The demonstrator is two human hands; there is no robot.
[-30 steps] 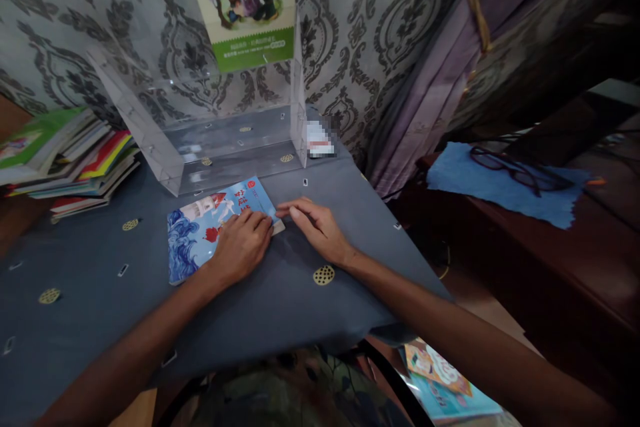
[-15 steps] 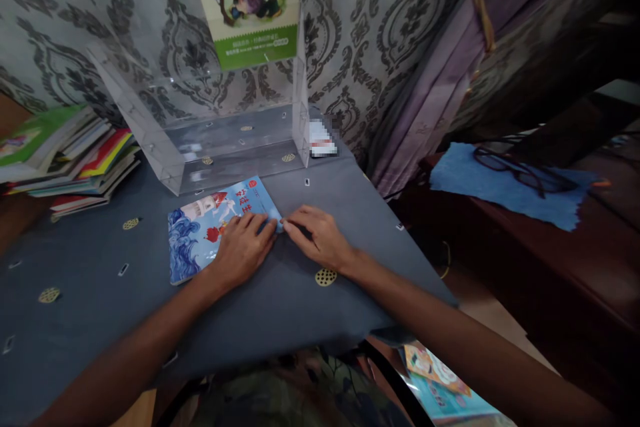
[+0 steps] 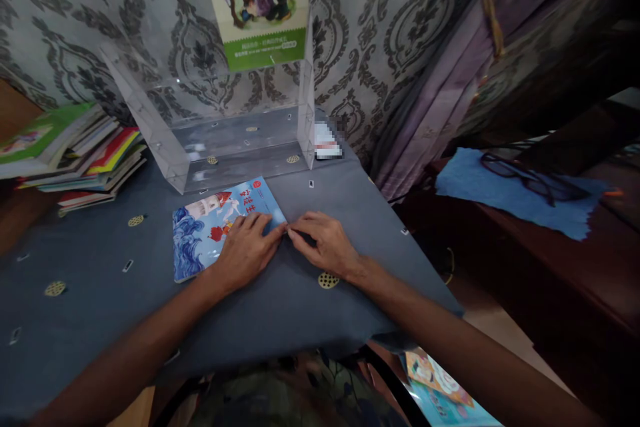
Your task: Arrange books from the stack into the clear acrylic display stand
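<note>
A blue picture book (image 3: pixel 203 240), with red Chinese characters, a castle and waves on its cover, lies face up on the cloth-covered table. My left hand (image 3: pixel 253 243) rests on the lower right part of the cover, its fingers laid over the surface and its thumb stretched to the corner. At that same corner my right hand (image 3: pixel 325 240) has thumb and forefinger pinched together on the book's edge. The fingertips of both hands meet there, and what lies exactly between them is too small to make out.
Behind the book stands a clear acrylic rack (image 3: pixel 240 173) holding a green-bottomed book (image 3: pixel 265 47) upright. Stacked books (image 3: pixel 95 153) are at the left. On the dark red furniture at right, glasses (image 3: pixel 535 180) lie on a blue cloth (image 3: pixel 460 180). More books (image 3: pixel 440 387) show below the table edge.
The view has shifted slightly, so everything appears a little further right. My left thumb has stretched out toward the book's corner and my right fingertips. The right hand keeps its pinch.
</note>
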